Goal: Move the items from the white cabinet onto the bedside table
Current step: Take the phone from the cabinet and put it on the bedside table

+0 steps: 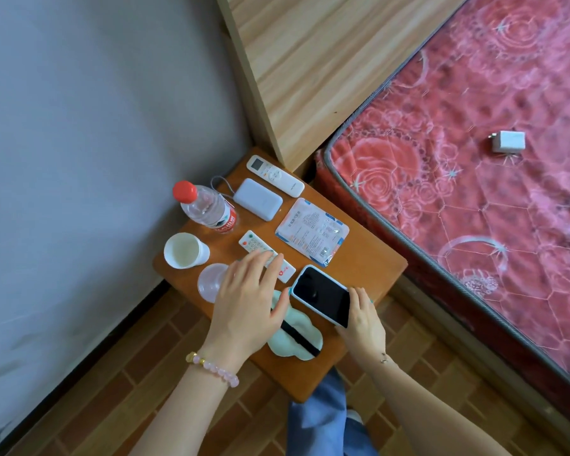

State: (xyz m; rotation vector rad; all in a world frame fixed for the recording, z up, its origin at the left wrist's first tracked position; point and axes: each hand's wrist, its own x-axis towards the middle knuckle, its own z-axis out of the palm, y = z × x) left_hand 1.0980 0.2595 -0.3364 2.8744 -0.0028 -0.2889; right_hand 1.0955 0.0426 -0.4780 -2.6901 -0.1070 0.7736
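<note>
The brown bedside table [359,258] carries several items. My right hand [362,319] holds a black phone [321,296] in a light blue case by its near end, low over the table's front right part. My left hand [247,297] lies flat with straight fingers on a small white remote [254,245], its thumb over a pale green eye mask [293,337]. Further back lie a long white remote [275,176], a pale blue power bank [258,199], a flat printed packet [311,232] and a red-capped water bottle [208,209]. The white cabinet is out of view.
A paper cup [183,250] and a clear plastic cup [211,281] stand at the table's left edge. A grey wall runs to the left, a wooden headboard [310,60] behind. The red mattress [458,209] on the right bears a white charger plug [509,142].
</note>
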